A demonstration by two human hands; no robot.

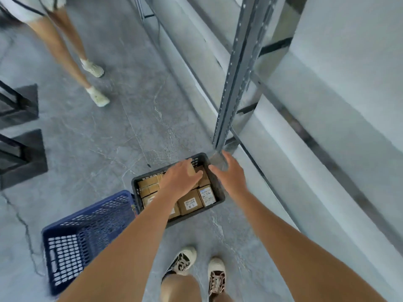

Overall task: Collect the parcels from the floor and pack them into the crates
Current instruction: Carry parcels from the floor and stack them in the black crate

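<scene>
A dark grey crate [218,188] stands on the floor, packed with several brown cardboard parcels [190,203], some with white labels. My left hand [181,176] reaches over the middle of the crate with fingers stretched flat above the parcels; whether it touches them I cannot tell. My right hand [231,171] hovers over the crate's far right corner, fingers spread and holding nothing. A blue crate [87,232] stands to the left, touching the grey one; it has no parcels in the part I see.
A grey metal rack upright [233,79] stands just behind the grey crate, with shelving along the right. Another person's legs [72,53] are at the upper left. Black stands [21,138] sit at the left edge. My feet [196,267] are below the crates.
</scene>
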